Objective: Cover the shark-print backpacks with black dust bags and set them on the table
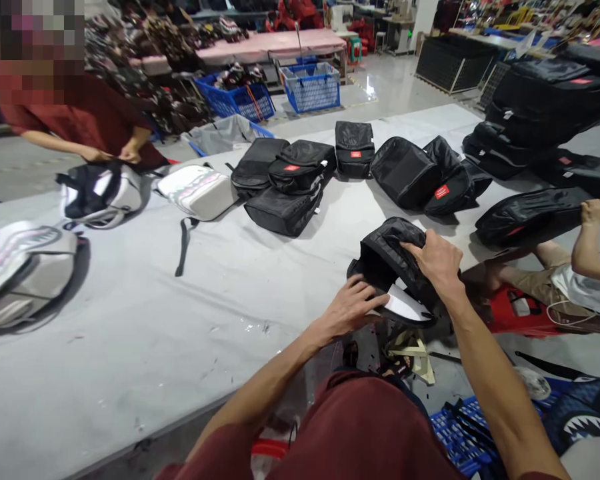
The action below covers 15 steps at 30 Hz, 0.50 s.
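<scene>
A black backpack (387, 243) rests at the table's near edge with its mouth open toward me. My right hand (437, 260) pinches the top flap and holds it up. My left hand (350, 308) is closed over the lower rim of the opening, its fingers reaching just inside and its thumb partly hidden. A white sheet or panel (405, 305) shows inside the opening beside my left fingertips. The deeper inside of the backpack is dark.
On the white table (180, 347) several black backpacks (355, 150) stand beyond my hands, with a tall pile (545, 100) at right. White backpacks (200, 192) lie left, where a person in red (80, 120) handles one. Another person's hand (594, 213) touches a black bag. A blue basket (460, 427) stands below right.
</scene>
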Each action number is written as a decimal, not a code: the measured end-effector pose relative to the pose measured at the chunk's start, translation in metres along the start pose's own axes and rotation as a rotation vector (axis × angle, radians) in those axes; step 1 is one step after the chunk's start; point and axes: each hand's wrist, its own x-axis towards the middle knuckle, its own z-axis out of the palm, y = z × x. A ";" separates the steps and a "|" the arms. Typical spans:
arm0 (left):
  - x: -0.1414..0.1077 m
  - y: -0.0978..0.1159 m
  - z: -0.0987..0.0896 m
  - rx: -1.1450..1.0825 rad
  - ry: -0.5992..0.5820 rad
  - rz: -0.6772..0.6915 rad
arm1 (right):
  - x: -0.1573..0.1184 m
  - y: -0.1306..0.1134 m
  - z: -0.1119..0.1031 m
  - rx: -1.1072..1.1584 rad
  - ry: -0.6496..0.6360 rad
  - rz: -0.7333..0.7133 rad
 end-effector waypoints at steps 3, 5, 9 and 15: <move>-0.007 -0.006 0.027 -0.024 -0.094 0.035 | 0.007 0.012 0.000 0.010 0.011 -0.018; -0.024 -0.013 0.055 -0.088 -0.165 0.073 | 0.011 0.021 0.002 0.018 0.024 -0.020; -0.070 -0.027 0.112 -0.076 -0.393 0.104 | 0.018 0.034 0.007 0.072 0.006 -0.088; -0.062 -0.021 0.140 -0.019 -0.471 0.182 | -0.016 0.028 -0.001 0.356 0.252 -0.437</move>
